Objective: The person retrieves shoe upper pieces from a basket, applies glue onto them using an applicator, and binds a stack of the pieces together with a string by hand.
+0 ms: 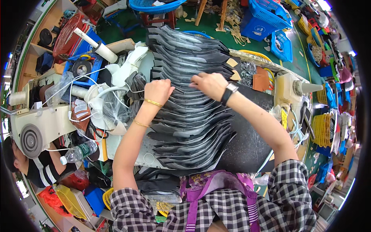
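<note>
A long row of black, curved, leather-like pieces lies overlapped like shingles down the middle of the table, their edges pale. My left hand, with gold bangles at the wrist, is closed at the row's left side, its fingertips on the edge of one piece. Across from it my right hand, wearing a black-strapped watch, pinches at the pieces near their middle. The fingers hide exactly where each hand grips. Small tan scraps stick out by the row's right end.
At the left stand a sewing machine, a plastic bottle, scissors and a blue crate. A squeeze bottle is on the right. Blue bins occupy the floor beyond. Another person sits at far left.
</note>
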`<state>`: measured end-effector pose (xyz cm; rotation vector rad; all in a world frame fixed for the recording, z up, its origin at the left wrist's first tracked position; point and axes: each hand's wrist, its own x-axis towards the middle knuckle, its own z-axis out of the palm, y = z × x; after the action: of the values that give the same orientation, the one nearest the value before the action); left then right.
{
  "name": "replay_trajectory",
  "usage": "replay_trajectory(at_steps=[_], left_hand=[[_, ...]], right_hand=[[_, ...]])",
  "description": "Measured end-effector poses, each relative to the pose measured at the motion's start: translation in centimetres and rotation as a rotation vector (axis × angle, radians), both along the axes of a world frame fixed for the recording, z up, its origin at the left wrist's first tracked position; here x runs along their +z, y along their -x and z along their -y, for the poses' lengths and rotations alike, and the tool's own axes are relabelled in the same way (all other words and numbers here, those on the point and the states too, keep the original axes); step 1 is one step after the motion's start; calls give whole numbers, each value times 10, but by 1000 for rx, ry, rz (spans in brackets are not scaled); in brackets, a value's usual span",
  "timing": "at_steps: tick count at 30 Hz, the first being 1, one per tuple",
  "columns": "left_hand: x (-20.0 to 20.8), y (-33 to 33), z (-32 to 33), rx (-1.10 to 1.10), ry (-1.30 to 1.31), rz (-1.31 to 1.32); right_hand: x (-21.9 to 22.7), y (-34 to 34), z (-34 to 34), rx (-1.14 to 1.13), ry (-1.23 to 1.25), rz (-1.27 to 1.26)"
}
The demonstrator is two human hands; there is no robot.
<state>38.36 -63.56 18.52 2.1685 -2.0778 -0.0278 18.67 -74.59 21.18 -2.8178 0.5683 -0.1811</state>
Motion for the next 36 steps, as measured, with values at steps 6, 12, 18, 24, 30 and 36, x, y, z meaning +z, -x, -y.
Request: replay_trajectory(at_steps=[6, 12, 18, 24, 30, 36], left_hand=[[5, -20, 7, 61, -35, -16], [14, -26, -4, 66, -45, -68], [15, -29, -11, 28, -18, -196], [23, -35, -18, -17, 67, -409], [43, -40, -25, -207, 45, -445], [53, -72, -43, -90, 23, -372]], right_hand=[[-12, -41, -27, 39, 30, 85], [-26, -77, -30, 40, 112, 211], [-31, -85, -26, 114, 127, 192], [-16, -67, -36, -147, -309, 434], [5, -44, -56, 52, -529, 575], [-1, 23, -17, -3, -413, 243]])
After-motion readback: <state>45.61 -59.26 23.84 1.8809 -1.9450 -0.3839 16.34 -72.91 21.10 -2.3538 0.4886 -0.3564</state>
